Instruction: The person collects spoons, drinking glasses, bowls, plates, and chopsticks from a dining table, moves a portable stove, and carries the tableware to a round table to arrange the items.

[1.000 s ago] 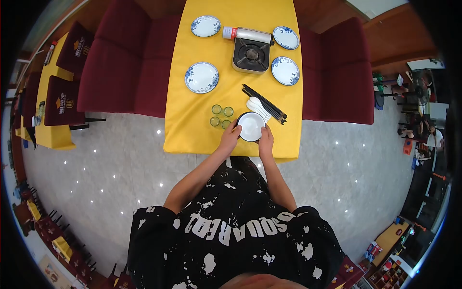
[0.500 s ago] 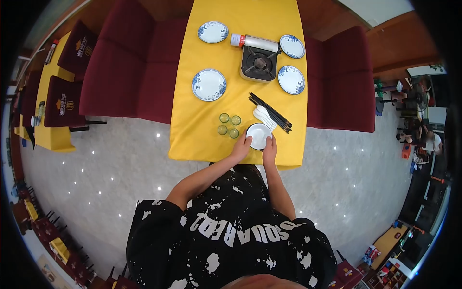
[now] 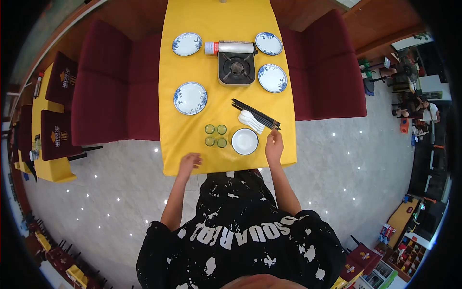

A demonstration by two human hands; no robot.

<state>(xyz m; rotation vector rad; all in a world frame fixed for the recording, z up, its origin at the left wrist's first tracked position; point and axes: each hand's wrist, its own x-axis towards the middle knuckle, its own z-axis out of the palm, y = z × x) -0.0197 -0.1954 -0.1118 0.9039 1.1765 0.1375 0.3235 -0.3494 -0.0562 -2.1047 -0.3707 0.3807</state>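
Note:
A white bowl [image 3: 245, 141] with a dark rim stands near the front of the yellow table, with neither hand on it. My right hand [image 3: 274, 145] is just right of the bowl, fingers loosely bent and a little apart, tips beside the near ends of the black chopsticks [image 3: 255, 113]. White spoons [image 3: 251, 121] lie bunched against the chopsticks. Over the table's front edge, left of the bowl, my left hand [image 3: 190, 164] is open with nothing in it. Several green-tinted glasses [image 3: 215, 136] stand grouped between my left hand and the bowl.
A portable gas stove [image 3: 236, 70] with a canister stands farther back on the yellow tablecloth [image 3: 192, 144]. Blue-patterned plates lie at both sides, including a front left plate [image 3: 190, 98] and a right plate [image 3: 272, 78]. Dark red benches [image 3: 327, 72] flank the table.
Both hands have let go of the bowl, which now stands on the table. My left hand has moved left to the table edge; my right hand has moved toward the chopsticks. The view has shifted.

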